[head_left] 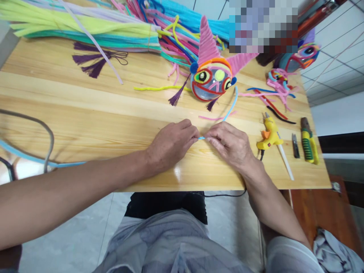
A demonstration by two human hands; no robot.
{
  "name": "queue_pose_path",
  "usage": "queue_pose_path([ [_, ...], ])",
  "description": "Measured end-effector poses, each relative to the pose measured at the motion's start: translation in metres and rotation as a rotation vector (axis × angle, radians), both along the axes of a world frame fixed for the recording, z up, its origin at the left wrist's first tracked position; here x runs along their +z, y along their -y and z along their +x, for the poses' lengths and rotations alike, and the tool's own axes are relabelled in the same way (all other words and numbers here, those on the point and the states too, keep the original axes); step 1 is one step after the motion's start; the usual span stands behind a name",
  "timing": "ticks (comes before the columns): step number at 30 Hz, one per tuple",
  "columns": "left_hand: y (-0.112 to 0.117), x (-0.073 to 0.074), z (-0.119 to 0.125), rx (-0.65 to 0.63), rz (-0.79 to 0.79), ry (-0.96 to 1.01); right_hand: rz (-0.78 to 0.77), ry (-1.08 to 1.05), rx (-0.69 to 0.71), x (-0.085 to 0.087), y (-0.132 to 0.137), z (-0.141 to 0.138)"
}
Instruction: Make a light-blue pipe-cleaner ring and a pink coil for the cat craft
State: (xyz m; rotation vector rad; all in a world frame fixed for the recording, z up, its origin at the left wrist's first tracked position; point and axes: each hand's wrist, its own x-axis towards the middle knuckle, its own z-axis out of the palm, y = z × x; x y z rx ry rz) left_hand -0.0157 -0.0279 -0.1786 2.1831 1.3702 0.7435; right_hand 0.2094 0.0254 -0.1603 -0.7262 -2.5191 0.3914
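My left hand (173, 144) and my right hand (230, 144) meet near the front middle of the wooden table, each pinching a light blue pipe cleaner (201, 138). Only a short piece of it shows between my fingertips. One blue length rises beyond my right hand, and another runs out behind my left forearm to the left edge. Just past my hands sits a round mask-like ornament (211, 81) with pink ears, coloured eyes and purple tassels. A short pink pipe cleaner (209, 117) lies between it and my hands.
Bundles of pipe cleaners (99, 30) cover the back left, with purple tassels (95, 62) before them. On the right lie a yellow glue gun (270, 134), a small dark cutter (295, 146) and yellow-green pliers (309, 142). A second ornament (301, 57) stands at the back right.
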Motion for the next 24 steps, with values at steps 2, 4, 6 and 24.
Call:
queue_pose_path([
  [2,-0.0002,-0.0009,-0.0001,-0.002,0.002,-0.002,-0.008,-0.003,-0.006,0.0006,0.0003,-0.0006],
  [4,-0.0003,-0.0017,-0.0002,-0.002,0.004,-0.004,-0.014,-0.007,-0.005,0.0006,0.0002,-0.0005],
  [6,-0.0003,-0.0018,-0.0004,-0.002,0.005,-0.009,-0.016,-0.005,0.001,0.0001,0.0000,0.0002],
  [24,-0.0002,0.0015,0.0004,-0.009,0.006,-0.052,-0.016,-0.001,0.022,-0.0010,-0.0001,0.0016],
])
